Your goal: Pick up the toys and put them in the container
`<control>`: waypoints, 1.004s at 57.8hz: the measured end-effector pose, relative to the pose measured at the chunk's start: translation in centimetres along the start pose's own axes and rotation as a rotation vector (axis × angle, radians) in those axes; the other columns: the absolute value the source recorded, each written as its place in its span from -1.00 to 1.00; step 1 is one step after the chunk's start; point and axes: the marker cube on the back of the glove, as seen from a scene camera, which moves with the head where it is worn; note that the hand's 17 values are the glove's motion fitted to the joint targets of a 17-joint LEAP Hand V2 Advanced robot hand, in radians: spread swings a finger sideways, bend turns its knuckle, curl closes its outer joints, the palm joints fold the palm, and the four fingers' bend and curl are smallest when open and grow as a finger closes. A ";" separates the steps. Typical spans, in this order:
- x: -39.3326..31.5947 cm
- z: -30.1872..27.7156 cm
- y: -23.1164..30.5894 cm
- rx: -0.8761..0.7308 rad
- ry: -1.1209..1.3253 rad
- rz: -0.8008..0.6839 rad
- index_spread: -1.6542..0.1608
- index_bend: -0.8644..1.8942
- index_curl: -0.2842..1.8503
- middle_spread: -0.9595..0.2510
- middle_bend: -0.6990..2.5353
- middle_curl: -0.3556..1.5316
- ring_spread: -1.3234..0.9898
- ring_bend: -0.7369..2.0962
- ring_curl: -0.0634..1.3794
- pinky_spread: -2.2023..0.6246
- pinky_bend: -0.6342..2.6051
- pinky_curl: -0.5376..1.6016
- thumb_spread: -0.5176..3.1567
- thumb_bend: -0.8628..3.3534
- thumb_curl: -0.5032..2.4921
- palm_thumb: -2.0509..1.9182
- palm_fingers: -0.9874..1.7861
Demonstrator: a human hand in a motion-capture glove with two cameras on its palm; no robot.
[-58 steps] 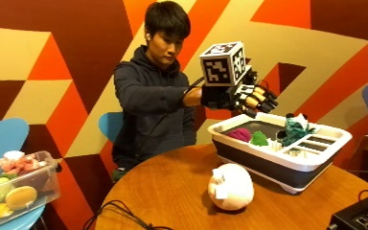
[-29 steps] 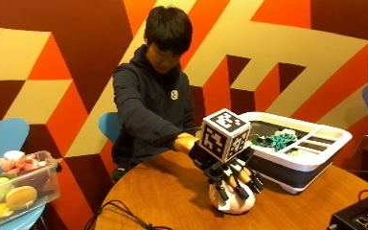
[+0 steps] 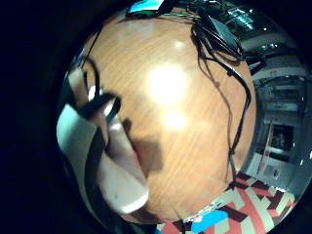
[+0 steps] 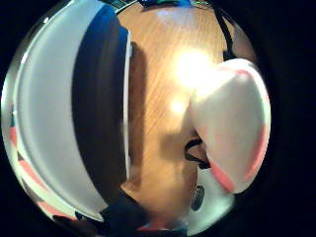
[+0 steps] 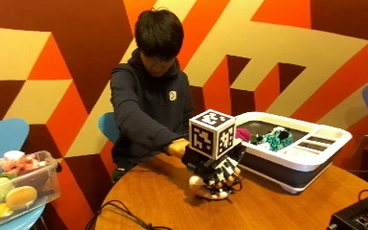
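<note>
— Toy [image 5: 204,188]?
— On the counter [image 5: 165,201], near the middle, just beside the container [image 5: 299,165], under the grip [image 5: 217,173].
— Grip?
— Fingers curled down round the toy, touching it. Container sits at the counter's far edge.

A round wooden table [image 5: 165,206] carried a white container [image 5: 299,160], a white plush toy [image 5: 211,188], black cables [image 5: 123,215] and a black device [image 5: 362,218].

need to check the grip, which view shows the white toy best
The thumb side palm view: the toy fills its side, close to the palm. The outside view shows only its base under the right hand. The little finger view shows none.
</note>
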 end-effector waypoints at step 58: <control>-7.9 -21.5 11.4 0.325 -0.249 -0.264 0.34 -0.10 0.41 0.14 -0.01 0.42 -0.20 0.53 0.09 0.27 0.21 0.18 -0.51 -0.53 0.15 0.38 0.32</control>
